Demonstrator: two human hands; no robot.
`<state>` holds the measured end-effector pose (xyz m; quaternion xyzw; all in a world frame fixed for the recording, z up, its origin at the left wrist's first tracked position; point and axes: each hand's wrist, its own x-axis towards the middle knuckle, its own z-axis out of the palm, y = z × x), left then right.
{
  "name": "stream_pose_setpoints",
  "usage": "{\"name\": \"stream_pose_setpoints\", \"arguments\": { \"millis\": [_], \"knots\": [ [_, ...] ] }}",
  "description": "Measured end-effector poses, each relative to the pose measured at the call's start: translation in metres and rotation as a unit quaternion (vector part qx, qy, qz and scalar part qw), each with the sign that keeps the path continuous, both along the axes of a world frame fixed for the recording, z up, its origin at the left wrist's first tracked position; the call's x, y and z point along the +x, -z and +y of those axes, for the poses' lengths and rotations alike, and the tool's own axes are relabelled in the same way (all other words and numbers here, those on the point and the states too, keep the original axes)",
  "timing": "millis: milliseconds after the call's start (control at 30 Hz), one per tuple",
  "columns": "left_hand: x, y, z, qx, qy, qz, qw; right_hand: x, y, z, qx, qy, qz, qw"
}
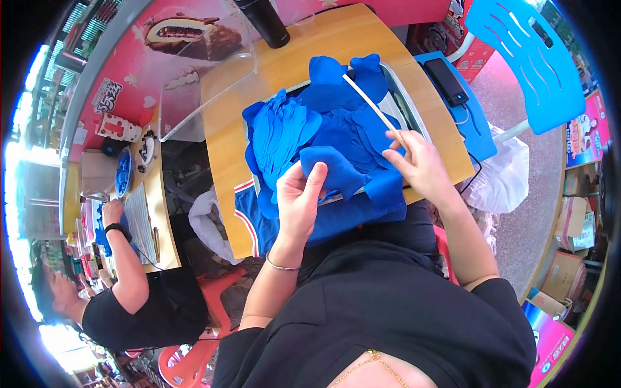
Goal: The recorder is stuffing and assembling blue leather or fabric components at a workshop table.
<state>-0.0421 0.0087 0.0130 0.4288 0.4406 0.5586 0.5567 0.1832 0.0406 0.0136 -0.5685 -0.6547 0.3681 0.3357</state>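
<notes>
Clock centred on the pile of blue pieces (339,123), which fills the tray (409,102) and spills over its 9 and 6 o'clock edges; tray rim shows at 1–3; bare wooden table (223,161) at 12, 9 and a strip at 3–4; left hand (299,197) at 7, thumb and fingers pinching one blue fabric piece (330,167) at the near edge; right hand (419,165) at 4, fingers closed round a pale stick (370,102), tip toward 11 over the pile; black bottle (264,22) at 11; clear panel (210,103) at 10 limits room there; black device (445,81) at 2, blue chair (527,64) beyond; seated co-worker (145,310) at 8, well apart.
</notes>
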Motion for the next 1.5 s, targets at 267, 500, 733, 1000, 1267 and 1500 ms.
{"name": "stream_pose_setpoints", "arguments": {
  "millis": [267,500,733,1000,1267,1500],
  "knots": [
    [0.050,-0.018,0.011,-0.031,0.066,0.011,0.997,0.023,0.004,-0.002,0.201,-0.031,-0.016,0.979],
    [0.110,-0.023,0.017,-0.044,0.271,-0.023,0.961,0.076,0.005,-0.035,-0.043,-0.094,0.295,0.950],
    [0.105,-0.026,0.014,-0.004,0.345,0.062,0.937,0.270,0.089,-0.072,-0.006,0.294,0.529,0.796],
    [0.069,-0.021,0.001,-0.080,0.141,0.131,0.978,0.434,0.325,-0.048,-0.146,0.551,0.513,0.642],
    [0.039,-0.029,0.004,-0.064,0.013,0.212,0.975,0.516,0.332,-0.017,-0.035,0.597,0.377,0.708],
    [0.023,-0.025,0.012,0.130,-0.046,0.514,0.847,0.361,0.165,-0.030,0.159,0.608,0.257,0.734]
  ]
}}
